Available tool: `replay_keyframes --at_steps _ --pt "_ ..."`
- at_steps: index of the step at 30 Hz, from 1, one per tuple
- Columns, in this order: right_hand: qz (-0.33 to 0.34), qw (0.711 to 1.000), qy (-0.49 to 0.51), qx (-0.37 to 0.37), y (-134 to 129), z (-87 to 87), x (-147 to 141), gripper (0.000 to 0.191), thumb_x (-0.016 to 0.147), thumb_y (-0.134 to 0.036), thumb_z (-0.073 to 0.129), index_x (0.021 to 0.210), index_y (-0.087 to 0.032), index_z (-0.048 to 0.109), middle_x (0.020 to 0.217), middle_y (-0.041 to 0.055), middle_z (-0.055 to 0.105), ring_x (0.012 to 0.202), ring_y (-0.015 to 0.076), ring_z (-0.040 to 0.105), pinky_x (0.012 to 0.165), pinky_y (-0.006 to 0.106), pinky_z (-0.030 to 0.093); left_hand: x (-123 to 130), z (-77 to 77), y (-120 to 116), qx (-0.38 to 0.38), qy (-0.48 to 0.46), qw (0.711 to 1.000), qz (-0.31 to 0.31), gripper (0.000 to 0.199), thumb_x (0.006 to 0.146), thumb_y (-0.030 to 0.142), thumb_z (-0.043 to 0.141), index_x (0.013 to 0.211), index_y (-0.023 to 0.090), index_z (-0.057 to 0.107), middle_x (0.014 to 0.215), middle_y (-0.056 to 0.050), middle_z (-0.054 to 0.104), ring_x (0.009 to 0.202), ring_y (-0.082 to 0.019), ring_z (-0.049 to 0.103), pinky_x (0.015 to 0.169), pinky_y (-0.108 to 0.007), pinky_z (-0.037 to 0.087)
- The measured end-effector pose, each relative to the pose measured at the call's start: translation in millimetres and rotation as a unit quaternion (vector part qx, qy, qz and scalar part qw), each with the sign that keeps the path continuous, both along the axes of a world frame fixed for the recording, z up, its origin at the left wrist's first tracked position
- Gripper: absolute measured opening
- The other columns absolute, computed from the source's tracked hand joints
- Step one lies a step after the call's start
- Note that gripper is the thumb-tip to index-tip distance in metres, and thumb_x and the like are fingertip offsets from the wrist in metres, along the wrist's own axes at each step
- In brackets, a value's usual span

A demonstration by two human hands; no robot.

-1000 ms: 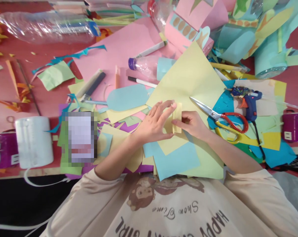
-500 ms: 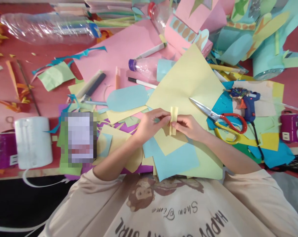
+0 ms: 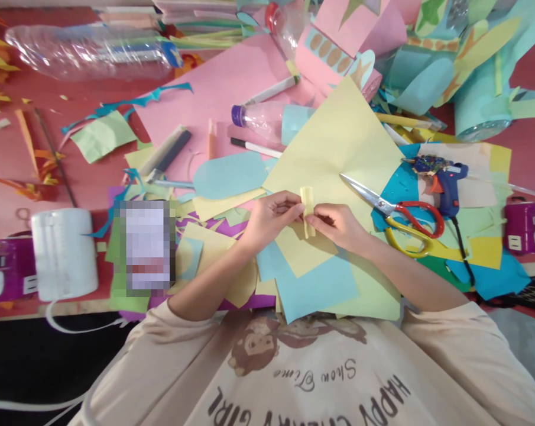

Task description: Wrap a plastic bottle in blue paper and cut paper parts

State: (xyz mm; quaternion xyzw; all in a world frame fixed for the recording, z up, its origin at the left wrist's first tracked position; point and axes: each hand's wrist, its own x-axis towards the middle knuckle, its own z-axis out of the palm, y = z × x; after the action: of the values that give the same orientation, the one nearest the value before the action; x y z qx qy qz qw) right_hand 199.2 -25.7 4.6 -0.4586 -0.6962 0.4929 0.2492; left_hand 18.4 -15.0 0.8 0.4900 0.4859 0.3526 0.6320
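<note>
Between my two hands is a narrow folded strip of yellow paper (image 3: 308, 204), held upright with a crease along its length. My left hand (image 3: 276, 214) pinches its left edge between thumb and fingers. From the other side my right hand (image 3: 338, 223) grips the strip's lower right edge. Beneath the hands lie a yellow paper piece (image 3: 300, 257), a light blue sheet (image 3: 315, 290) and a large pale yellow sheet (image 3: 342, 136). Scissors (image 3: 385, 207) with red and yellow handles rest right of my right hand, blades partly open.
A blue glue gun (image 3: 448, 189) lies on paper scraps at right, its cord running down. A plastic bottle (image 3: 262, 123) with a purple cap, a marker (image 3: 253, 147) and a light blue paper oval (image 3: 229, 174) lie ahead. At left are a blurred-out phone (image 3: 147, 248) and a white device (image 3: 64, 254).
Both hands have shifted very slightly, and the strip now looks narrower and more folded together. The view has drifted a little; the other things lie as before.
</note>
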Motion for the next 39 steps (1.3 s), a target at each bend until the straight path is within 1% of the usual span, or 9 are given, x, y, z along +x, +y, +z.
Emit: replay_keyframes --at_steps 7,13,19,22,25,27,29,31,39 --pt "0.004 1.000 0.000 0.004 0 1.3 2 0.033 0.089 -0.030 0.047 0.060 -0.021 0.035 0.054 -0.0065 0.033 0.049 0.0068 0.030 0.049 0.023 0.025 -1 1.1 4 -0.032 -0.020 0.999 -0.033 0.018 0.071 0.032 0.073 0.076 0.015 0.070 0.072 -0.001 0.070 0.065 -0.010 0.064 0.068 -0.022 0.055" --pt "0.030 0.996 -0.052 0.064 0 -1.8 0 0.025 0.091 -0.029 0.044 0.067 -0.019 0.047 0.058 -0.0039 0.043 0.052 0.0084 0.038 0.053 0.023 0.029 -1 0.9 1 -0.014 0.010 0.999 -0.028 0.017 0.073 0.032 0.071 0.075 0.016 0.069 0.068 0.001 0.067 0.062 -0.008 0.062 0.062 -0.018 0.053" --pt "0.016 0.984 -0.160 0.082 2 30.7 20 0.029 0.092 -0.040 0.051 0.073 -0.019 0.055 0.068 0.0001 0.058 0.059 0.0108 0.049 0.059 0.025 0.036 -3 -4.3 2 -0.006 0.001 1.000 0.001 0.018 0.073 0.033 0.071 0.073 0.015 0.067 0.065 0.002 0.065 0.059 -0.007 0.063 0.061 -0.017 0.054" --pt "-0.146 0.955 -0.234 0.112 -5 47.3 63 0.018 0.087 -0.038 0.057 0.090 -0.021 0.062 0.085 0.0041 0.066 0.073 0.0159 0.060 0.066 0.027 0.045 -4 -7.1 2 -0.003 -0.002 1.000 0.005 0.020 0.074 0.035 0.071 0.074 0.016 0.067 0.066 0.001 0.065 0.060 -0.009 0.064 0.063 -0.019 0.055" --pt "-0.388 0.846 -0.336 0.146 -17 47.1 121 0.014 0.080 -0.030 0.061 0.091 -0.021 0.061 0.090 0.0082 0.065 0.082 0.0225 0.062 0.074 0.036 0.051 -4 -7.5 2 0.002 -0.003 1.000 0.002 0.020 0.076 0.036 0.071 0.074 0.016 0.067 0.066 0.001 0.065 0.061 -0.009 0.064 0.065 -0.020 0.056" --pt "-0.467 0.780 -0.404 0.105 -24 39.2 153 0.019 0.074 -0.025 0.064 0.092 -0.021 0.059 0.096 0.0111 0.062 0.087 0.0272 0.061 0.087 0.048 0.049 -4 -6.5 2 0.001 0.000 1.000 0.001 0.021 0.075 0.036 0.071 0.075 0.016 0.068 0.066 0.000 0.065 0.061 -0.010 0.064 0.065 -0.021 0.057" --pt "-0.486 0.768 -0.414 0.052 -26 28.0 173 0.021 0.069 -0.022 0.066 0.088 -0.021 0.057 0.091 0.0097 0.061 0.089 0.0284 0.060 0.094 0.050 0.046 -4 -5.5 1 0.001 0.003 1.000 0.000 0.021 0.075 0.036 0.070 0.076 0.015 0.068 0.067 0.000 0.066 0.061 -0.010 0.064 0.066 -0.023 0.057" --pt "-0.481 0.790 -0.380 0.009 -23 15.8 179 0.024 0.066 -0.023 0.068 0.088 -0.021 0.058 0.090 0.0078 0.060 0.081 0.0251 0.059 0.087 0.046 0.048 -4 -4.8 1 0.002 0.001 1.000 -0.001 0.020 0.075 0.035 0.070 0.075 0.015 0.068 0.068 0.000 0.066 0.062 -0.010 0.064 0.066 -0.023 0.057" --pt "-0.513 0.777 -0.358 0.062 -14 -15.3 183 0.028 0.068 -0.021 0.063 0.095 -0.020 0.053 0.093 0.0106 0.061 0.083 0.0239 0.057 0.082 0.039 0.046 -2 -6.9 3 -0.012 -0.019 1.000 -0.001 0.021 0.077 0.035 0.069 0.082 0.015 0.067 0.077 -0.001 0.067 0.066 -0.009 0.064 0.069 -0.023 0.057"
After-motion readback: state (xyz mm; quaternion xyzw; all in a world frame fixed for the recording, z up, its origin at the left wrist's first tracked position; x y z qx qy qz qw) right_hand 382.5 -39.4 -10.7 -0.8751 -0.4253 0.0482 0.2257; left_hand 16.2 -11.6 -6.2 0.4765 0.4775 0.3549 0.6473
